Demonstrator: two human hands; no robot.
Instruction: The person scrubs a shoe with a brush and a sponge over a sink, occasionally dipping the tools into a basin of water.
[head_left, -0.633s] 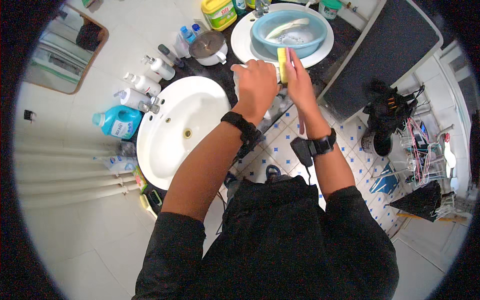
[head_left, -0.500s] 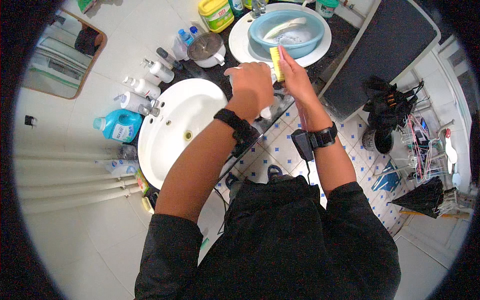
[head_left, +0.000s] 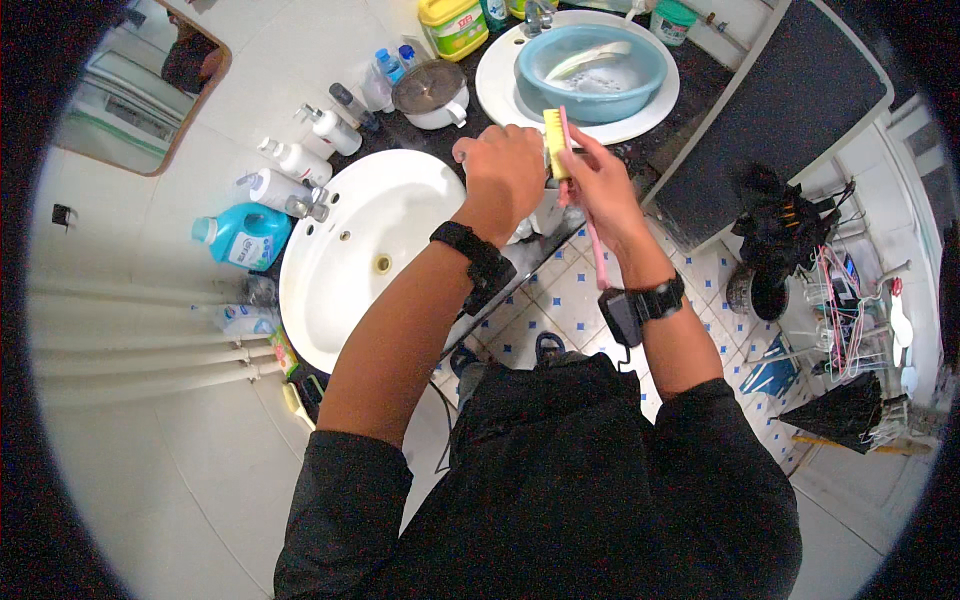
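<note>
My right hand (head_left: 606, 190) is closed around a pink brush with yellow bristles (head_left: 555, 143); its long pink handle hangs down beside the wrist. The bristles face left, toward my left hand (head_left: 506, 172), which is closed on a white object (head_left: 541, 215). Most of that object is hidden by the hand, so I cannot tell its kind. Beyond both hands, a light blue basin (head_left: 592, 97) sits in the far white sink, holding sudsy water and a whitish-green item (head_left: 590, 60) that leans along its inside.
Left of my hands lies a second white sink (head_left: 345, 300) in the dark counter. Pump bottles (head_left: 298, 160), a blue detergent jug (head_left: 243, 238) and a lidded pot (head_left: 432, 95) line the wall side. A dark panel (head_left: 765, 120) stands at right.
The brush has turned so its pink handle now shows below my right hand. The view has shifted slightly. My left hand still grips the white object.
</note>
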